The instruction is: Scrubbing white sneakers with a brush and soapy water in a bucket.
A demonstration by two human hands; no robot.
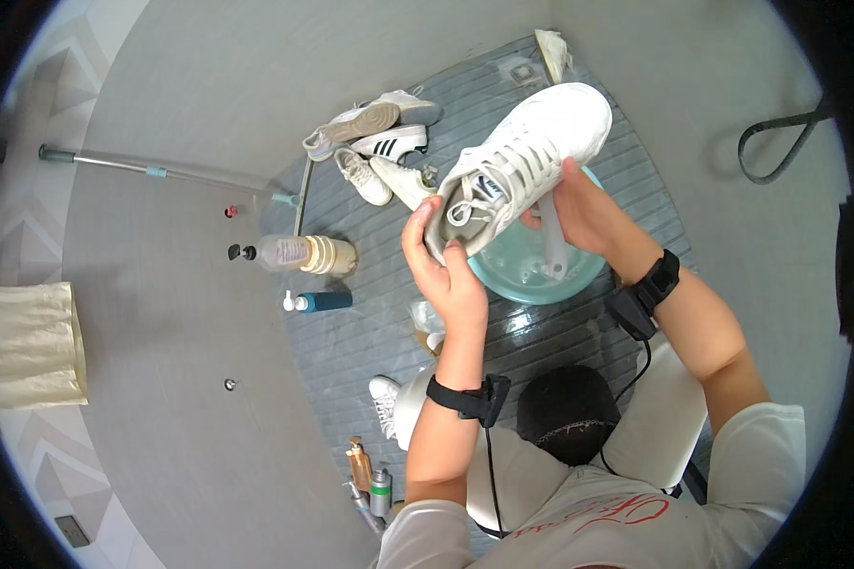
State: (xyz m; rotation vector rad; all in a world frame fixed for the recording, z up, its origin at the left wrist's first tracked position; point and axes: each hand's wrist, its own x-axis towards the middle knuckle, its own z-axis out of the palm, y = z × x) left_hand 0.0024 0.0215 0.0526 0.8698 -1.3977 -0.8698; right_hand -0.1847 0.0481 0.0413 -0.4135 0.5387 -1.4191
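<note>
A white lace-up sneaker [531,142] is held up above a teal basin [538,296], its toe pointing to the far right and its opening facing me. My left hand [448,275] is closed around the heel, with the thumb inside the collar. At the shoe's near side, my right hand [584,211] is closed on a pale flat-handled tool [552,242] whose handle end points down over the basin. The tool's working end is hidden behind the shoe and fingers. My right thumb touches the sneaker's side. Part of the basin is covered by the shoe and hand.
Several shoes [375,142] lie piled at the far left of the grey slatted floor [626,156]. Pump bottles [285,253] and a blue bottle [327,301] line the left wall. More bottles [380,491] stand near lower left. A squeegee pole [199,177] leans there.
</note>
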